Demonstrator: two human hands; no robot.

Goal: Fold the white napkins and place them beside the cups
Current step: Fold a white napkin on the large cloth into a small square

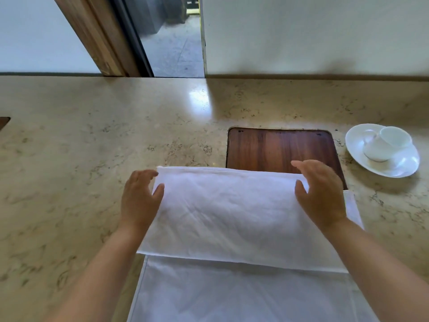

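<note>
A white napkin [227, 212], folded over once, lies across a second, flat white napkin [232, 296] at the counter's near edge. My left hand [139, 198] is at the folded napkin's left end, thumb on the cloth and fingers loosely curved beside its far left corner. My right hand [320, 194] is at the right end, thumb on the cloth and fingers stretched out over the far edge. A white cup [383, 145] lies tipped on a white saucer [404, 166] at the right, apart from the napkins.
The beige stone counter [116, 140] runs wide to the left and back. A dark wooden panel [274, 147] is set into it just behind the napkin. A wall and a doorway stand beyond the counter's far edge.
</note>
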